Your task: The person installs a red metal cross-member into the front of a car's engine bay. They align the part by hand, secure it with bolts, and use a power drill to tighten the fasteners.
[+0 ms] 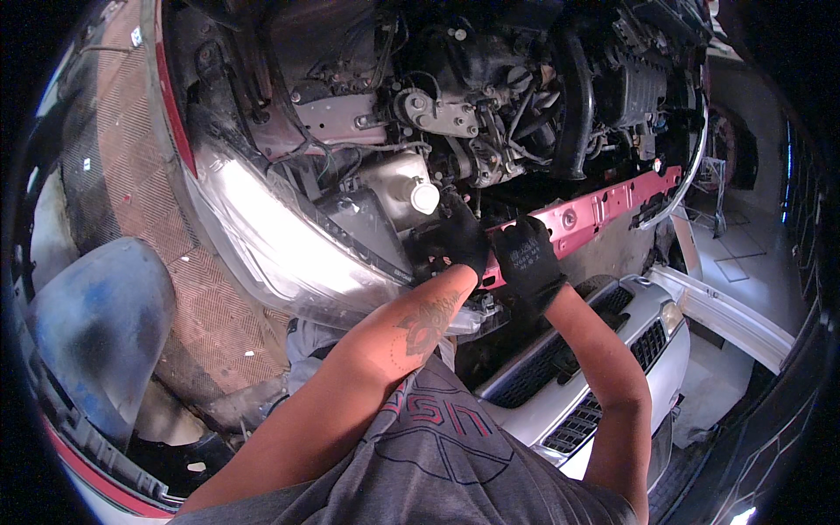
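My left hand (460, 240), in a black glove, reaches down into the dark gap between a translucent reservoir (390, 185) with a white cap and a red crossbar (612, 203). Its fingers blend into the dark parts there, so their pose is hidden. My right hand (525, 254), also gloved in black, lies over the crossbar's left part with the fingers curled and closed. Whatever those fingers hold is covered by the hand. Left of my left hand is a large clear headlight (271, 229).
Beyond my hands lies an engine (455, 114) with a thick black hose (573, 105). A silver bumper (577, 376) with black grilles stands low at the right. A blue-grey stained panel (101, 337) rests on brown patterned flooring (140, 175) at the left.
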### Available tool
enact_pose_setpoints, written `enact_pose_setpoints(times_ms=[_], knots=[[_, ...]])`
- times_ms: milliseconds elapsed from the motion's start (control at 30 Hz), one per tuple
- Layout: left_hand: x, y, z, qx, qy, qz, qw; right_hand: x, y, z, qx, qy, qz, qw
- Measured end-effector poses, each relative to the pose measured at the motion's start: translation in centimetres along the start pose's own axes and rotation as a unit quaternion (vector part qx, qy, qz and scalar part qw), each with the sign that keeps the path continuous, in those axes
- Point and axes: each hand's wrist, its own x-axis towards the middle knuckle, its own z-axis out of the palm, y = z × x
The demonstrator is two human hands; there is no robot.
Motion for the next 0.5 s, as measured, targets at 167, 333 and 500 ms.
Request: enact_pose_setpoints(times_ms=[167, 333, 500], knots=[[0.1, -0.5, 0.1, 0.022, 0.001, 0.021, 1.000, 0.4, -0.3, -0.8, -0.024, 0.025, -0.013, 0.999], [0.4, -1.2, 0.3, 0.045, 0.002, 0.047, 0.998, 1.0, -1.1, -1.4, -0.062, -0.040, 0.026, 0.997], [0.7, -1.7, 0.6, 0.061, 0.014, 0.072, 0.995, 1.3, -0.8, -2.5, -0.044, -0.104, 0.033, 0.993]])
